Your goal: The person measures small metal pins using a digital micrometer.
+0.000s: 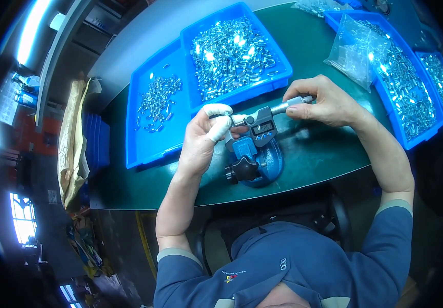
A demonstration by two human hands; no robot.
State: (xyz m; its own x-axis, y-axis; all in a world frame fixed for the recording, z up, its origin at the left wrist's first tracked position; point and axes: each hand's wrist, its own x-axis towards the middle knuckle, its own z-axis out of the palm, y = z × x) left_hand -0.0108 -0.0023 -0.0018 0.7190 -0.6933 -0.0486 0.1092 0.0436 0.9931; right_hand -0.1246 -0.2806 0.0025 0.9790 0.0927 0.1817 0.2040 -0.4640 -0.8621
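A digital micrometer point(263, 128) with a small display is clamped in a blue stand point(273, 163) near the table's front edge. A black knob point(245, 168) sits on the stand's front. My right hand point(326, 101) has its thumb and fingers closed round the micrometer's silver thimble point(294, 103). White covers wrap the thumb and forefinger of my left hand point(201, 134). Those two fingertips pinch a small metal piece at the micrometer's measuring gap; the fingers hide most of it.
Behind my hands stands a blue tray point(289, 74) heaped with small shiny metal cylinders, overlapping a blue tray point(135, 131) with a smaller pile. At right, another filled blue tray point(433, 120) carries a clear plastic bag point(352, 51). Brown paper point(71, 143) and stacked blue bins point(96, 141) are at left.
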